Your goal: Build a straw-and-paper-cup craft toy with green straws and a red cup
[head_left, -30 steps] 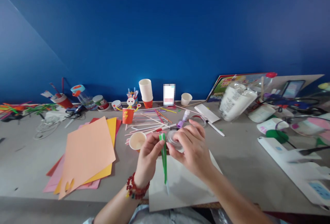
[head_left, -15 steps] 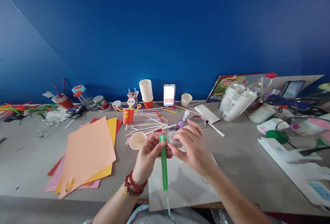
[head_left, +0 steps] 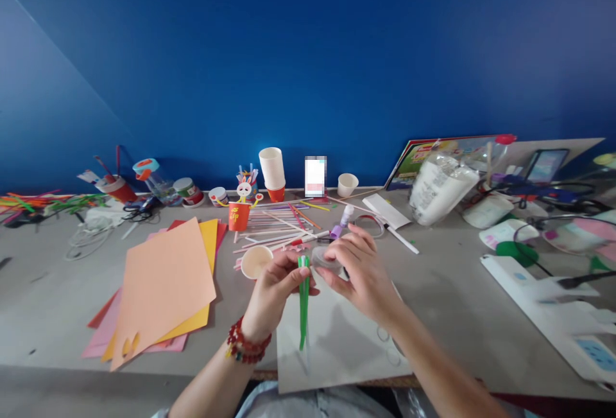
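My left hand [head_left: 273, 286] is closed, pinching the top of a long, narrow folded green strip [head_left: 303, 312] between thumb and fingers. The strip hangs down over a white sheet [head_left: 349, 357], and something pale shows at its upper end. Close on the right, my right hand [head_left: 363, 277] has its fingers curled round a roll of clear tape [head_left: 319, 259], partly hidden by the fingertips. A white-lined paper cup [head_left: 256, 264] stands just behind my left hand. Past my right fingers are a purple cap [head_left: 335, 232] and a white tube [head_left: 347, 214].
Coloured paper sheets [head_left: 166, 283] lie stacked on the left. Behind my hands are loose straws [head_left: 269, 220], a red cup with a rabbit figure [head_left: 239, 217] and stacked cups [head_left: 272, 169]. A white power strip [head_left: 534, 309] and a plastic-wrapped pack [head_left: 440, 190] occupy the right.
The green strip's two strands have come closer together and its lower end has swung slightly left. My left wrist has shifted slightly left. Both hands keep their grips.
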Action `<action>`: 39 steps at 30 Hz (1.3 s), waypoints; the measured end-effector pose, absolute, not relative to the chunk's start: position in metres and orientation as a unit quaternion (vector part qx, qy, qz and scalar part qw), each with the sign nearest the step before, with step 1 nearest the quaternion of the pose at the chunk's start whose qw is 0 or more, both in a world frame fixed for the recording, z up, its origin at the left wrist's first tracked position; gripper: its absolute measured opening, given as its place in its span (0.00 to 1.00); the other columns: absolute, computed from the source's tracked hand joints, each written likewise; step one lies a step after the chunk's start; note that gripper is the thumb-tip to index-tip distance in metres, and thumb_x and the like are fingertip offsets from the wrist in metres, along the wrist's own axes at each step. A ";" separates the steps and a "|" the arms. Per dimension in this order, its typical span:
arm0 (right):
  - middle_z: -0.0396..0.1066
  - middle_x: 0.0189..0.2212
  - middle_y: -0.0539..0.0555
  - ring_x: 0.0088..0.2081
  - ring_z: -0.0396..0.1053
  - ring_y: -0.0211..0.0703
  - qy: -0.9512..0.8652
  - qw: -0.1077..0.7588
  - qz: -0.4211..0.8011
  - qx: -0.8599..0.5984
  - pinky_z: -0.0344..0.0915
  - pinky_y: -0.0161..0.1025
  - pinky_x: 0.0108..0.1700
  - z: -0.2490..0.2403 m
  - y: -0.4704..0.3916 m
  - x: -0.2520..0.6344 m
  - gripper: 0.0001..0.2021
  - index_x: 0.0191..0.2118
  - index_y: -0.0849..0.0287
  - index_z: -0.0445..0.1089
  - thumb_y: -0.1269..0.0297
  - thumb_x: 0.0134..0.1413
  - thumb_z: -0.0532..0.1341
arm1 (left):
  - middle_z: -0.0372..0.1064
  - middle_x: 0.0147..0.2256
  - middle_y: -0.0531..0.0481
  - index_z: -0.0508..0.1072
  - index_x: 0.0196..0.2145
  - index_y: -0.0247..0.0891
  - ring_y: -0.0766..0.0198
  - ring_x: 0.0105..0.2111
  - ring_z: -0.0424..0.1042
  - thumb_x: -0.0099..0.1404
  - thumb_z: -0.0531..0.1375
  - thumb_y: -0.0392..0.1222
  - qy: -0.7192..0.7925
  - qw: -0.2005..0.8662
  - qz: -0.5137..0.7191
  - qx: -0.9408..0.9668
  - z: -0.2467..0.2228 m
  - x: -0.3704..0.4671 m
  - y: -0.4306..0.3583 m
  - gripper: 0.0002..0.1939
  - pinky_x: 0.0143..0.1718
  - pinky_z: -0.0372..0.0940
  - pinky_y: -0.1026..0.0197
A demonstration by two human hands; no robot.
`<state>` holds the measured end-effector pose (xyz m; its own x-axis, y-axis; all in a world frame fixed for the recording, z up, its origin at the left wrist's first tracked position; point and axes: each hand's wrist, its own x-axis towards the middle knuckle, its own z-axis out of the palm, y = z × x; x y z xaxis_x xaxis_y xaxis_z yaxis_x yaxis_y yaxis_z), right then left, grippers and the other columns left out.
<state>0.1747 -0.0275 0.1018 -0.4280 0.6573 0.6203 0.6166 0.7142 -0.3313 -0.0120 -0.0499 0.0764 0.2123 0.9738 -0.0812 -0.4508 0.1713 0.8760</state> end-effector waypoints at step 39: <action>0.74 0.37 0.56 0.41 0.71 0.50 -0.809 0.153 0.033 -0.566 0.62 0.41 0.41 0.020 0.004 0.244 0.06 0.36 0.56 0.69 0.61 0.61 0.59 | 0.70 0.54 0.45 0.66 0.36 0.38 0.55 0.45 0.77 0.65 0.64 0.40 0.308 0.692 0.569 0.320 0.079 -0.012 -0.051 0.08 0.40 0.77 0.52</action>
